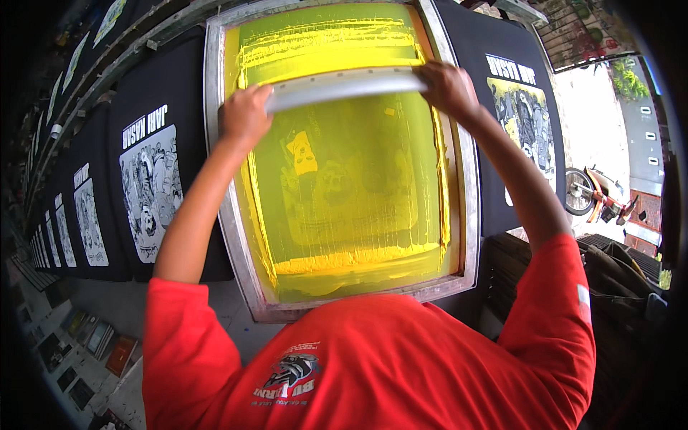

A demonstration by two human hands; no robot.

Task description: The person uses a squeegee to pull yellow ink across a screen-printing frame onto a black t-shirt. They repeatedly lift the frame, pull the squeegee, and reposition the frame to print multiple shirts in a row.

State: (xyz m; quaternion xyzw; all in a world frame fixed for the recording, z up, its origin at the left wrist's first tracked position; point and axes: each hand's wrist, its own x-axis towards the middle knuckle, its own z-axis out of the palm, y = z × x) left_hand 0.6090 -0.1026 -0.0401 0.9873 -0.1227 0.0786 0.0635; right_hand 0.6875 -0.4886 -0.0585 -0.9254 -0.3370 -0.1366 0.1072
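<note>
Both my hands grip a long grey squeegee (344,87) across the upper part of a screen printing frame (469,208). My left hand (246,117) is closed round its left end, and my right hand (449,89) round its right end. Beneath it stretches the yellow-green mesh (358,158), with a faint picture area in its lower middle. Thick yellow ink (358,258) lies in a band near the close edge and in streaks along both sides. More ink is smeared beyond the squeegee. Whatever lies under the screen is mostly hidden.
Black shirts (154,172) with white prints lie in a long row to the left. Another black shirt (519,122), its print partly yellow, lies right of the frame. A metal rail (161,36) runs along the far left. A motorcycle (598,193) stands outside at the right.
</note>
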